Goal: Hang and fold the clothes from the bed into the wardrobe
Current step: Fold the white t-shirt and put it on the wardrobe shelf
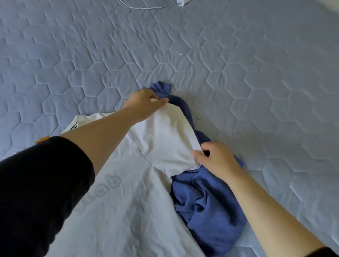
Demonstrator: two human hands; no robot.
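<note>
Head view, looking down on the bed (pixel 247 77): blue-grey quilted cover w/ hexagon stitching, filling nearly the whole frame. It carries two garments, lower centre.

The white T-shirt (pixel 128 211) is spread flat. Its body runs off the bottom edge and faint grey lettering (pixel 102 185) shows on it. The collar w/ a sewn label (pixel 73 126) is at the left. One sleeve extends toward top-right and lies over the blue garment (pixel 207 205). That one is crumpled in a heap just beside and partly under the shirt's right edge, w/ a bit of blue poking out past the sleeve tip.

L hand (pixel 145 104) reaches far fwd, thumb and fingers pinching the sleeve's far corner. R hand (pixel 218 159) is nearer, at the sleeve's other hem corner, thumb on the white cloth and fingers curled under the edge, so it grips too. Prob. only the white fabric, but the fingers are hidden against the blue, so I can't tell if some of that is caught as well. The hands are well apart, w/ the sleeve hem stretched btwn them. A black sleeve (pixel 36 183) covers the upper L forearm.

A small orange tag (pixel 43 139) shows at the shirt's left edge, beside the black sleeve. At the top edge a thin white cable (pixel 146 7) curves across the cover. Near it is a small pale object (pixel 181 2), too cut off to identify.
</note>
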